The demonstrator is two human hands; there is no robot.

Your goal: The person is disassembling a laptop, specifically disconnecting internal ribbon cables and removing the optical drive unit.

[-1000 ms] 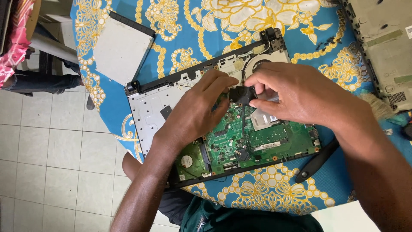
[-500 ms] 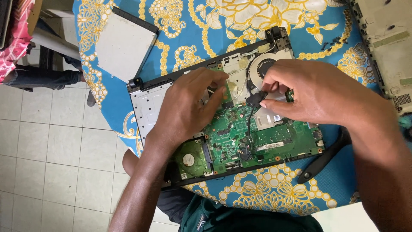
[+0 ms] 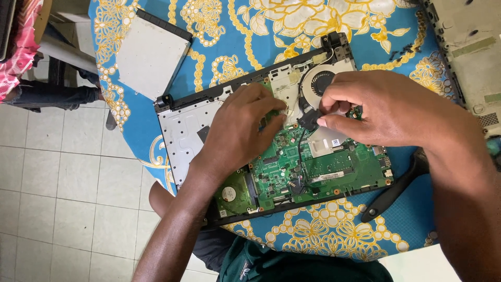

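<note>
Overhead, right hand [image 3: 386,107] pinching a small black connector [image 3: 309,119] just below the fan [image 3: 319,82], thumb and forefinger pressed together. Left hand [image 3: 241,130] flat on the green board [image 3: 323,167], fingers spread, fingertips just left of the connector.

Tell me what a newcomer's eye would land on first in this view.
First, the opened laptop in the middle of the blue and yellow flowered tablecloth, its green circuit board bare. Both hands work on it: the left hand rests on the board's left part, while the right hand pinches a small black part just below the round fan. A flat grey drive lies apart at the upper left.
</note>
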